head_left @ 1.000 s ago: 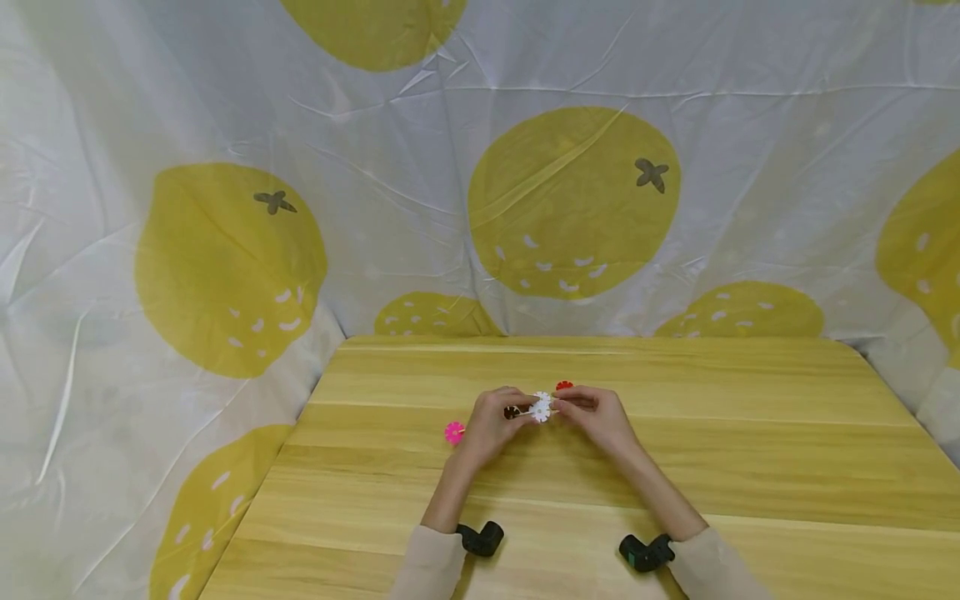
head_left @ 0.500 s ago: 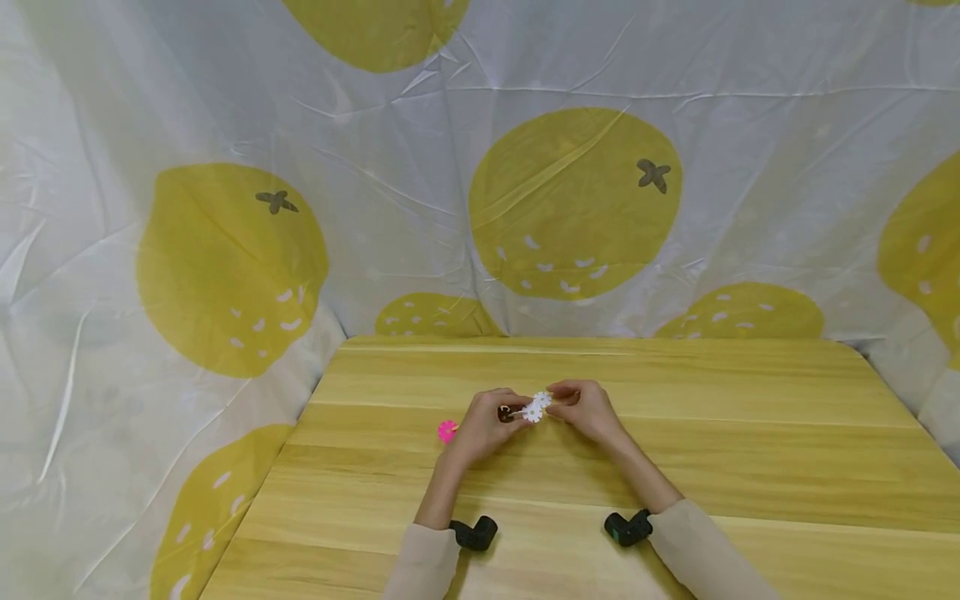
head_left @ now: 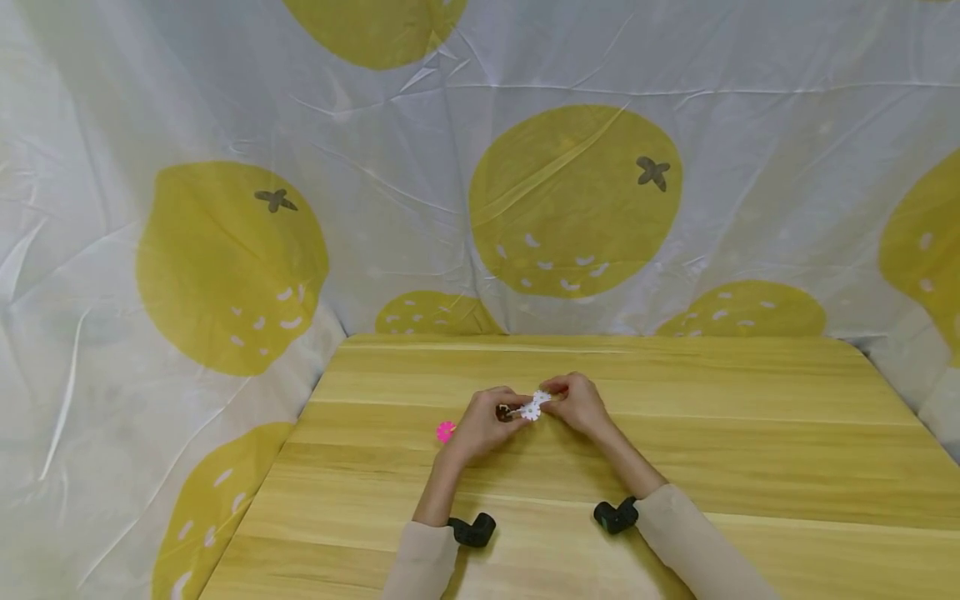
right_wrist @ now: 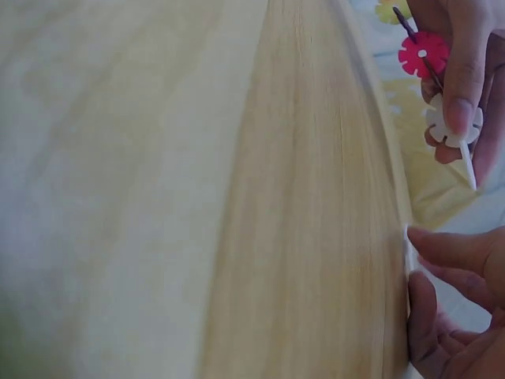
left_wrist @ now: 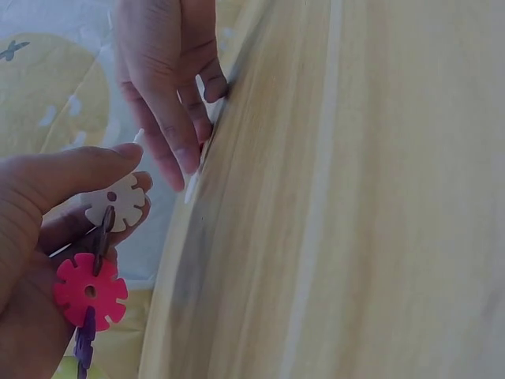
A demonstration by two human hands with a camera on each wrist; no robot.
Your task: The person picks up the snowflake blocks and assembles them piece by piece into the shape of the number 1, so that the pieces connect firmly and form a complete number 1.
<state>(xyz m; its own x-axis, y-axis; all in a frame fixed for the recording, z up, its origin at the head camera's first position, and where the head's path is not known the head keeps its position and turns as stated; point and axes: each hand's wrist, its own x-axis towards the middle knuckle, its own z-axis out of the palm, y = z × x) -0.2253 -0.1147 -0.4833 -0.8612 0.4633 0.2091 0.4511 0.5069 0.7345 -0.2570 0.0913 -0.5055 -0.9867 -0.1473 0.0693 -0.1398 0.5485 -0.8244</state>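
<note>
My left hand (head_left: 482,427) pinches a white notched disc (left_wrist: 116,207) between thumb and fingers. Linked to it, a dark disc (left_wrist: 101,243) seen edge-on, a pink disc (left_wrist: 90,290) and a purple disc (left_wrist: 84,341) trail below. Another white piece (right_wrist: 469,166) sticks out edge-on from the white disc in the right wrist view. Just right of the left hand, my right hand (head_left: 579,406) pinches a white disc (head_left: 542,397), which shows only as a thin edge (right_wrist: 407,238) in the right wrist view. Whether the two hands' white pieces touch, I cannot tell.
Both hands are above a wood-grain table (head_left: 712,433). Behind it hangs a pale cloth (head_left: 405,200) with yellow fruit prints. Black devices (head_left: 472,530) are strapped at both wrists. A yellow disc (right_wrist: 390,10) shows at the chain's far end.
My right hand has shifted left and slightly up, its forearm swinging inward. The red disc seen behind it earlier is out of sight. My left hand and the white discs have moved slightly left.
</note>
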